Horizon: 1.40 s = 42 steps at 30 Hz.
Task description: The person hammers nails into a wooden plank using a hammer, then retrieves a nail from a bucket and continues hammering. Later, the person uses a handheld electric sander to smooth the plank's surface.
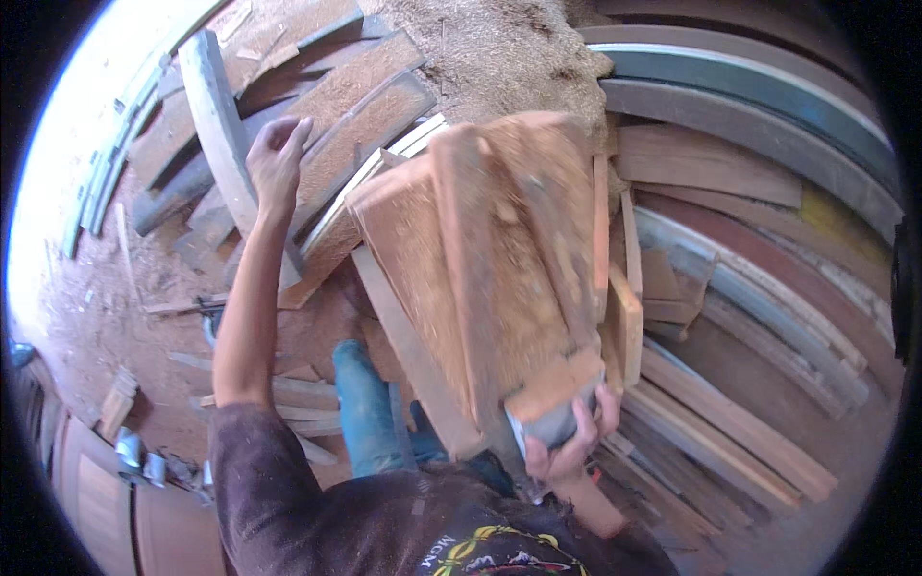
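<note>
My right hand [569, 437] grips the near end of a bundle of reddish wooden planks [490, 259], dusted with sawdust and tilted up away from me. My left hand [277, 158] is stretched out to the left, fingers loosely curled, holding nothing. It hovers by a grey weathered board [219, 125] in a heap of planks. My blue trouser leg [365, 408] shows below the bundle.
Stacked boards and long planks [740, 422] fill the right side. A mound of sawdust [490, 48] lies at the top. More scrap boards [355, 106] are piled at upper left. Red dirt ground [96, 298] with offcuts lies to the left.
</note>
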### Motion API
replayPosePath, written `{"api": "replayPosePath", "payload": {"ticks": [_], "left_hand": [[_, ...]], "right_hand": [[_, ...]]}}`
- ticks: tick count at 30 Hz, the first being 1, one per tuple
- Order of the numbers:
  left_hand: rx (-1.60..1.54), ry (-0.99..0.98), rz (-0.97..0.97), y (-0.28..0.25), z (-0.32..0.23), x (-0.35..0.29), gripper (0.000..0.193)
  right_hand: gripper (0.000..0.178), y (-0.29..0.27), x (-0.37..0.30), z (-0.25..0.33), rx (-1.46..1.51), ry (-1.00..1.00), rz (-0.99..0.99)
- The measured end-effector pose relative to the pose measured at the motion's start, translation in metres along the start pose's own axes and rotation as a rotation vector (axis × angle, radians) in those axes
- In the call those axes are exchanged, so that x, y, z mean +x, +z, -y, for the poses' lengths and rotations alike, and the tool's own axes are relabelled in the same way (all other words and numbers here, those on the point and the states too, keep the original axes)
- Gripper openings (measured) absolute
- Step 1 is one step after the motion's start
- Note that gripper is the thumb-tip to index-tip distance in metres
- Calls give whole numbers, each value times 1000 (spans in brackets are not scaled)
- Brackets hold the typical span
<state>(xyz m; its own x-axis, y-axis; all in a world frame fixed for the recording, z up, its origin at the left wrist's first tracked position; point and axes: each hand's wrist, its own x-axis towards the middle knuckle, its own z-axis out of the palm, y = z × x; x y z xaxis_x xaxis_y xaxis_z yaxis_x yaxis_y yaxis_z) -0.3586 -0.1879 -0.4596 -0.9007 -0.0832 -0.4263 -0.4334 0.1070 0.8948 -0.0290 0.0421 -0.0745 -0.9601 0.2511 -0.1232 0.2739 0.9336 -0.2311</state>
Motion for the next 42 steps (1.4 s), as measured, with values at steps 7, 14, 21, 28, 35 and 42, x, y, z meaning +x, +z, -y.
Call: {"api": "replayPosePath", "payload": {"ticks": [7, 14, 21, 28, 35, 42], "left_hand": [[82, 670, 96, -27, -252, -148, 20], [751, 1040, 255, 12, -287, -151, 32], [632, 712, 237, 19, -292, -153, 65], [328, 505, 9, -3, -258, -213, 71], [326, 305, 155, -44, -157, -383, 70], [444, 353, 207, -72, -124, -537, 72]], "right_hand": [[71, -5, 16, 9, 25, -39, -14], [66, -1, 19, 16, 86, -23, -143], [66, -2, 23, 14, 155, -42, -198], [66, -3, 20, 15, 106, -41, -211], [58, -5, 12, 6, 229, -99, -275], [44, -79, -139, -66, 490, -86, -203]]}}
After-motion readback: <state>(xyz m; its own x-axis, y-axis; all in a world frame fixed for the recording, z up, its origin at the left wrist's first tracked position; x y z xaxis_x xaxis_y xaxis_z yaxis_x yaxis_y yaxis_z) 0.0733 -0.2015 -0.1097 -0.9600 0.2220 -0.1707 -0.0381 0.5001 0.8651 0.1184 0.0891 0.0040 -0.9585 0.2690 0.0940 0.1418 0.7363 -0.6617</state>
